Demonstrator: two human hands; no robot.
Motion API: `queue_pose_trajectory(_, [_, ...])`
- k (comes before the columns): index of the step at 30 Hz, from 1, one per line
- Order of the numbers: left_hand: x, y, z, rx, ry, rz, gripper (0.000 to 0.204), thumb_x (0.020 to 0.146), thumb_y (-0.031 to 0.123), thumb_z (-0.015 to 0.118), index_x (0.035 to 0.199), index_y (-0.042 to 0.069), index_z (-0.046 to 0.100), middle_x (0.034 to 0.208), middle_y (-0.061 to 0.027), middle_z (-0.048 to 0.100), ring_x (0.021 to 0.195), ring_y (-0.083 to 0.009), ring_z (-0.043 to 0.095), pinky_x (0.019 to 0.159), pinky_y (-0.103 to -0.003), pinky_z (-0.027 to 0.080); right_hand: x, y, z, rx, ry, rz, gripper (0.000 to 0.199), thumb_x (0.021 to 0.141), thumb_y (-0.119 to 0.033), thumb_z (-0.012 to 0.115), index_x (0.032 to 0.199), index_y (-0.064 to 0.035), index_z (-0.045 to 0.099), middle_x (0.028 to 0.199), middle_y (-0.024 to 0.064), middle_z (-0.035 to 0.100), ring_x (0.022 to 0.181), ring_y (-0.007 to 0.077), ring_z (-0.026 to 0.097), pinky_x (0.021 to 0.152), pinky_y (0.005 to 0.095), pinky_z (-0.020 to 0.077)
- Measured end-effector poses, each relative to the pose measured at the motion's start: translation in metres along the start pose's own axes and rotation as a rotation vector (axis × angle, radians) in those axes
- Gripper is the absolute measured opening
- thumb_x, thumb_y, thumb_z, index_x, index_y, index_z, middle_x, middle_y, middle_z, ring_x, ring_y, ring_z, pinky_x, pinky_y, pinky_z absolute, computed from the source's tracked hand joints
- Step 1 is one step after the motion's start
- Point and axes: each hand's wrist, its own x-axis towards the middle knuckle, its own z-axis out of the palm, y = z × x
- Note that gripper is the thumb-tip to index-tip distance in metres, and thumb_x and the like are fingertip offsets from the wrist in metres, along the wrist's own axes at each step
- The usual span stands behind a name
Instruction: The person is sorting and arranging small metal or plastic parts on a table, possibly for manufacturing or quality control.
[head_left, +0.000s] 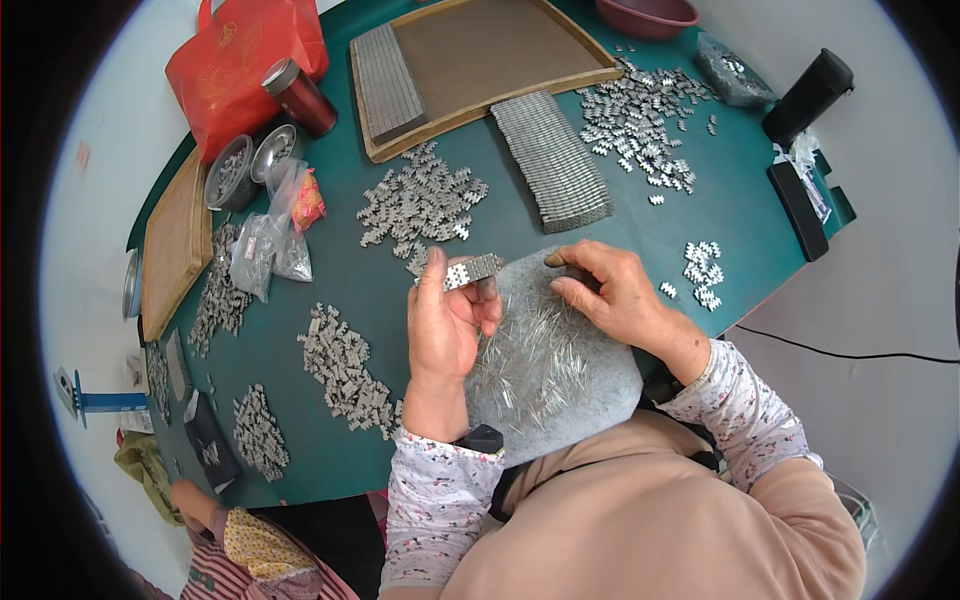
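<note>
My left hand (445, 325) grips a short metal block (472, 270) made of small interlocking plates, between thumb and fingers. To its right, my right hand (625, 295) is curled with thumb and forefinger close together over a grey felt mat (615, 390). Whatever those fingers may hold is too small or hidden to make out. Many thin metal pins (545, 365) lie scattered on the mat below both hands. Just beyond my left hand is a heap of small zigzag metal plates (420, 200).
A long assembled block of metal plates (552, 165) lies beside a wooden-rimmed tray (505, 102). More loose plates (345, 370) are piled left. Around the green table (330, 265) stand a red bag (245, 70), a dark red flask (300, 97) and a black bottle (808, 95). Another person's hand (195, 500) rests lower left.
</note>
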Motion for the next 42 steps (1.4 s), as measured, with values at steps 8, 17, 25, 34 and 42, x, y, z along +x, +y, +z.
queue_pose_trajectory(8, [0.003, 0.003, 0.000, -0.018, -0.036, 0.008, 0.070, 0.101, 0.053, 0.030, 0.097, -0.008, 0.063, 0.068, -0.0092, 0.059, 0.053, -0.0173, 0.053, 0.041, -0.027, 0.037, 0.001, 0.010, 0.001, 0.182, 0.056, 0.066, 0.021, 0.081, -0.010, 0.070, 0.098, 0.0010, 0.066, 0.080, 0.0117, 0.062, 0.063, 0.0205, 0.059, 0.058, 0.0310, 0.0468])
queue_pose_trajectory(17, [0.000, -0.005, 0.011, 0.148, 0.107, 0.030, 0.020, 0.090, 0.017, 0.064, 0.092, -0.002, 0.057, 0.071, -0.0083, 0.057, 0.052, -0.0147, 0.050, 0.040, -0.025, 0.032, -0.008, 0.011, -0.002, -0.058, -0.048, -0.042, 0.022, 0.080, -0.014, 0.068, 0.098, -0.0025, 0.063, 0.090, 0.0157, 0.061, 0.084, 0.0352, 0.061, 0.071, 0.0439, 0.0495])
queue_pose_trajectory(25, [-0.006, 0.001, 0.011, 0.302, 0.033, 0.141, 0.013, 0.085, 0.008, 0.066, 0.088, -0.005, 0.063, 0.062, -0.0067, 0.056, 0.046, -0.0125, 0.050, 0.039, -0.022, 0.034, -0.021, -0.018, -0.031, -0.066, -0.108, -0.035, 0.024, 0.079, -0.013, 0.069, 0.099, -0.0006, 0.063, 0.095, 0.0168, 0.059, 0.091, 0.0368, 0.060, 0.079, 0.0440, 0.0490])
queue_pose_trajectory(34, [-0.006, -0.003, 0.014, 0.408, 0.006, 0.099, 0.014, 0.088, 0.008, 0.063, 0.093, -0.005, 0.064, 0.065, -0.0055, 0.055, 0.048, -0.0118, 0.049, 0.040, -0.022, 0.034, -0.066, 0.011, -0.093, -0.620, 0.142, 0.129, 0.010, 0.076, -0.006, 0.067, 0.086, -0.0035, 0.068, 0.083, 0.0119, 0.060, 0.085, 0.0315, 0.060, 0.071, 0.0417, 0.0501])
queue_pose_trajectory(42, [-0.006, -0.004, 0.012, 0.370, 0.041, 0.110, 0.016, 0.088, 0.009, 0.064, 0.095, -0.005, 0.064, 0.067, -0.0060, 0.057, 0.049, -0.0113, 0.049, 0.042, -0.022, 0.034, -0.069, 0.016, -0.068, -0.720, 0.118, 0.036, 0.008, 0.072, -0.005, 0.068, 0.076, -0.0023, 0.061, 0.079, 0.0106, 0.056, 0.080, 0.0294, 0.057, 0.070, 0.0391, 0.0496])
